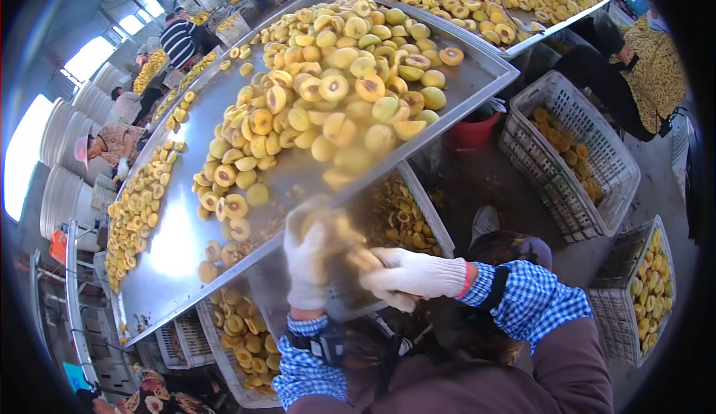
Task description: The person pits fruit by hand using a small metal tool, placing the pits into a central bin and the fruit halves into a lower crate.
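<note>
Both my hands wear white knit gloves and meet just below the near edge of a metal sorting table (184,246). My left hand (307,252) is raised with its fingers around a halved yellow fruit, which is blurred. My right hand (400,277) is closed on a short light-brown handle (363,259), whose far end reaches the fruit; a smudge on the view hides the tool's tip. Halved yellow stone fruit (330,86), many with brown centres, lie heaped on the table beyond my hands.
Beneath the table edge stand a crate of brownish fruit pieces (442,218) and a crate of fruit halves (210,330). More plastic crates (621,190) and a red bucket (472,133) stand at the right. A co-worker in a pink hat (114,145) sits across the table.
</note>
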The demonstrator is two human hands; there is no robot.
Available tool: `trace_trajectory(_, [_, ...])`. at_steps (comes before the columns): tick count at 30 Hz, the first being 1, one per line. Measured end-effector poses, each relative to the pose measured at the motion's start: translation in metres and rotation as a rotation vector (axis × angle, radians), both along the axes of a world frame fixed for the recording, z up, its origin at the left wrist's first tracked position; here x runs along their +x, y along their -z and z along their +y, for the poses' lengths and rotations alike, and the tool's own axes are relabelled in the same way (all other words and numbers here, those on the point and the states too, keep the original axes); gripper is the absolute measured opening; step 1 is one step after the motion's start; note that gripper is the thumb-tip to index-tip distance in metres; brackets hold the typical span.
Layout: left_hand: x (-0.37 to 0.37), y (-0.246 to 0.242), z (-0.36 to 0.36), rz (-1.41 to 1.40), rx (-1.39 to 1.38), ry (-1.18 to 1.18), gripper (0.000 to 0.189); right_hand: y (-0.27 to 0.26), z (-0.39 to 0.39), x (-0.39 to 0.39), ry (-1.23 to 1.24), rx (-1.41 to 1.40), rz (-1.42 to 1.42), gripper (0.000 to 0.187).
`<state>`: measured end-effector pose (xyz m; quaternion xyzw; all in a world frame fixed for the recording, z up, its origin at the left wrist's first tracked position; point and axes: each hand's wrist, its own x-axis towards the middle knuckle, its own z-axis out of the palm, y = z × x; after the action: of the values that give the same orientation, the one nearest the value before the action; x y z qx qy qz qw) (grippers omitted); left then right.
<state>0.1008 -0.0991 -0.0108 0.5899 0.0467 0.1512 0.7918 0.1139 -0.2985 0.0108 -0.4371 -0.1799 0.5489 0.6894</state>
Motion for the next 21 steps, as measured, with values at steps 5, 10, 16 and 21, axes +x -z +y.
trace_trajectory(5, [-0.015, 0.018, -0.025, 0.059, 0.043, -0.063, 0.048, 0.012, 0.008, -0.007, 0.134, -0.235, -0.124, 0.014])
trace_trajectory(10, [-0.015, 0.030, -0.041, 0.018, 0.197, -0.238, 0.062, 0.023, 0.011, -0.012, 0.246, -0.395, -0.354, 0.025])
trace_trajectory(16, [-0.014, 0.039, -0.046, 0.066, 0.311, -0.313, 0.054, 0.040, 0.013, -0.018, 0.391, -0.477, -0.747, 0.035])
trace_trajectory(21, [-0.015, 0.033, -0.053, 0.080, 0.208, -0.341, 0.049, 0.032, 0.011, -0.015, 0.386, -0.493, -0.678, 0.034])
